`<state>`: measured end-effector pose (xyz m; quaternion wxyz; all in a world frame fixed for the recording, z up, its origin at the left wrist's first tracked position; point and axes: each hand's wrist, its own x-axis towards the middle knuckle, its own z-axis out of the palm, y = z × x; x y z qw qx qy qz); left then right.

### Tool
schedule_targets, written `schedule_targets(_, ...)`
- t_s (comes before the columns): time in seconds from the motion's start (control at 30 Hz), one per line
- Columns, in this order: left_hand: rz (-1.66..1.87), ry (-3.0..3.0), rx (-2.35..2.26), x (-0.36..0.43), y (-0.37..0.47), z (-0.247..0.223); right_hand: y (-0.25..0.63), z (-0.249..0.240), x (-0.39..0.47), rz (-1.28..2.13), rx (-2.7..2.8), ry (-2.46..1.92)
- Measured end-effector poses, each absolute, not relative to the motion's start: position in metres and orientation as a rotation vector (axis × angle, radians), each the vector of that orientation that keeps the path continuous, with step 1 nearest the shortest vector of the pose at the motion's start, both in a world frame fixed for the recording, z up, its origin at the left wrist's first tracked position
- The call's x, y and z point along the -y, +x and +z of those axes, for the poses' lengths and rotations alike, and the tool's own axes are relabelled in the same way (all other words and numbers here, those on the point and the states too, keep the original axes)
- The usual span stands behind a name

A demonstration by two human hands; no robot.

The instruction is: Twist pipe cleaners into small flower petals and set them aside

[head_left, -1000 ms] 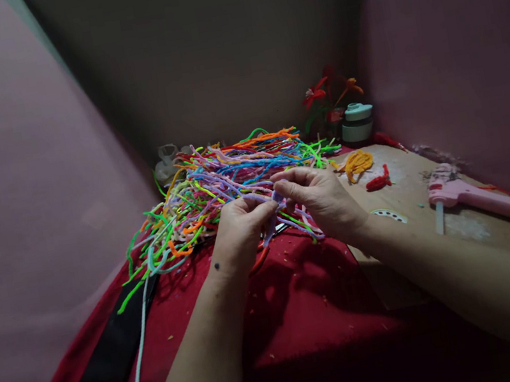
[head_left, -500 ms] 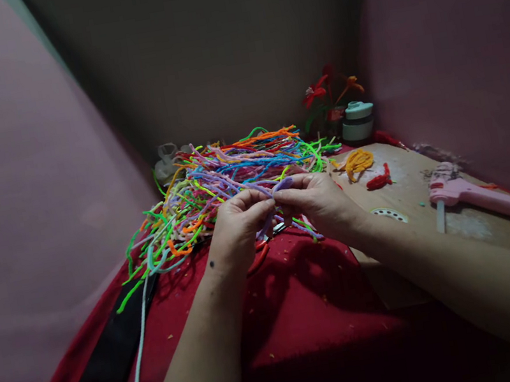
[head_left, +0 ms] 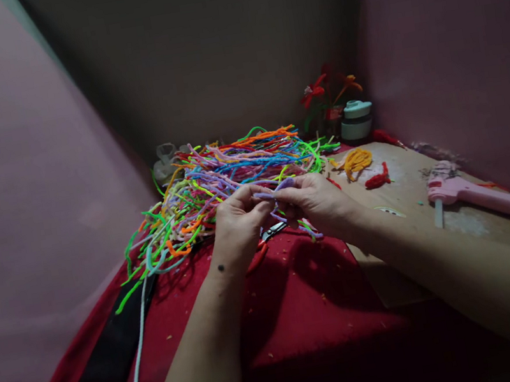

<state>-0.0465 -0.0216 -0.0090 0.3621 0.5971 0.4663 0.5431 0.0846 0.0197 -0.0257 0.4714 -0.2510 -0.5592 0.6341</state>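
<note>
Between my two hands is a purple pipe cleaner [head_left: 285, 183], bent, with a thin end hanging below the fingers. My left hand [head_left: 242, 219] pinches it between thumb and fingers. My right hand [head_left: 313, 198] grips its other part, close beside the left fingertips. Just past the hands lies a large heap of many-coloured pipe cleaners [head_left: 241, 164]. Red-handled pliers or cutters [head_left: 274, 231] rest on the red cloth below the fingers, partly hidden by my left hand.
A brown board [head_left: 407, 173] at the right bears a pink glue gun [head_left: 492, 195], a yellow bundle [head_left: 357, 162] and a red piece [head_left: 377, 177]. Red flowers [head_left: 314, 91] and a pale green container [head_left: 357, 120] stand behind. A black device [head_left: 102, 357] and white cable [head_left: 139, 358] lie left.
My left fingers have shifted slightly on the purple pipe cleaner, and its thin end now hangs below. More of the tool on the cloth shows between the hands.
</note>
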Motion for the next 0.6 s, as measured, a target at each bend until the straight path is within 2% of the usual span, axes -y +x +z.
schedule_targets(0.17,1.432,2.042,-1.298,0.022,-0.049,-0.012,0.086,-0.025,-0.023,1.660,1.294,-0.604)
schedule_targets(0.3,1.379,1.713,-1.216,0.020,-0.054,-0.010,0.085,-0.024,-0.022,1.583,1.349,-0.545)
schedule_targets(0.43,1.085,1.294,-1.073,0.017,-0.064,-0.007,0.086,-0.019,-0.016,1.387,1.516,-0.602)
schedule_targets(0.6,0.980,1.311,-1.023,0.019,-0.067,-0.004,0.089,-0.017,-0.012,0.932,1.787,-0.680)
